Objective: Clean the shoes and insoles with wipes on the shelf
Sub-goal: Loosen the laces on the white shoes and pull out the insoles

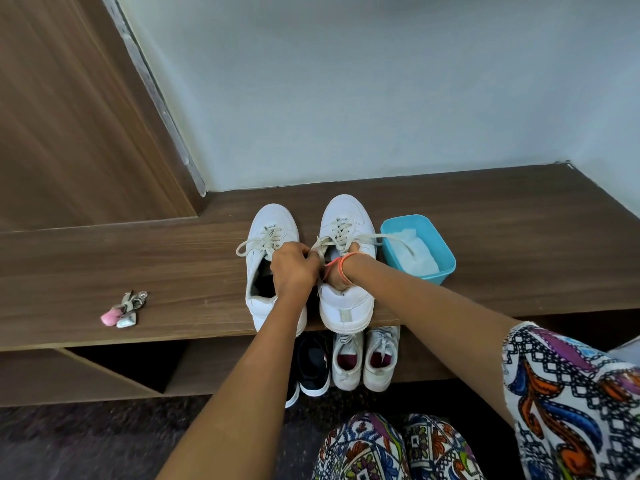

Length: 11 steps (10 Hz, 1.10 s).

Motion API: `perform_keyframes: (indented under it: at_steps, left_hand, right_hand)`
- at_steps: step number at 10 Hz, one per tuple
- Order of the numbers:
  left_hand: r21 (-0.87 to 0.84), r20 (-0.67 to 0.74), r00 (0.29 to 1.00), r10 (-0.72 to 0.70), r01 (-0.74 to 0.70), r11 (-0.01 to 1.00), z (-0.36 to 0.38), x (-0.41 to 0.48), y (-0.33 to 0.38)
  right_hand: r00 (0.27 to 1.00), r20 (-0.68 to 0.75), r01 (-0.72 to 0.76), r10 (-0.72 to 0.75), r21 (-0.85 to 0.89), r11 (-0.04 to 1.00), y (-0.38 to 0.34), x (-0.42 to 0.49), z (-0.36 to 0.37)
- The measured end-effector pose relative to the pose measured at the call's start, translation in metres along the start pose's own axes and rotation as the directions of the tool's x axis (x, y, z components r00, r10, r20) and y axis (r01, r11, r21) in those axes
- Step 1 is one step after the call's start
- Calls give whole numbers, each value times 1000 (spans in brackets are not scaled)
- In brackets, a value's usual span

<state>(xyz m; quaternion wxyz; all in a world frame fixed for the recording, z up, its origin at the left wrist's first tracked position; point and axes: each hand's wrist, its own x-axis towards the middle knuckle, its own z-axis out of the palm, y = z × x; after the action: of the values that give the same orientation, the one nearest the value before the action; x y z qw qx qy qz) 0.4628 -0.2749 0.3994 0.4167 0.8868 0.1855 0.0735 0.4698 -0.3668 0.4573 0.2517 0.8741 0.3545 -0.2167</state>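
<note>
White: left shoe [273, 220], right shoe [346, 211], wipes [415, 251]. Turquoise: tub [445, 275]. Brown wood grain: shelf [138, 258]. Pink, silver: keyring [121, 311]. Orange: wristband [341, 265]. Pale grey: wall [381, 81]. White with blue, orange, purple pattern: sleeve [571, 393].

Person seen from their own head: the right arm wears a loose white sleeve [568, 393] printed with blue, orange and purple swirls and black lattice. Matching printed fabric [398, 448] covers the knees. Orange bands [341, 266], possibly threads or thin bangles, circle the wrist behind the right hand [336, 284]. The left forearm [249, 368] is bare
</note>
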Motion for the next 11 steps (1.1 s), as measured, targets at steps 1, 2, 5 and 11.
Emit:
perform_keyframes:
  at_steps: [1, 2, 5, 11]
  left_hand:
    - [-4, 0, 1000, -11, 11, 1000, 0, 1, 0]
    - [-2, 4, 1000, -19, 19, 1000, 0, 1, 0]
    - [-13, 15, 998, -54, 55, 998, -1, 0, 1]
    - [167, -79, 991, 106, -92, 982, -12, -6, 1]
  right_hand:
    - [985, 170, 76, -37, -226, 971, -5, 11, 3]
    - [999, 49, -2, 9, -145, 989, 1, 4, -3]
    - [985, 165, -56, 58, -13, 998, -5, 16, 9]
    - [942, -304, -41, 142, 316, 948, 11, -9, 3]
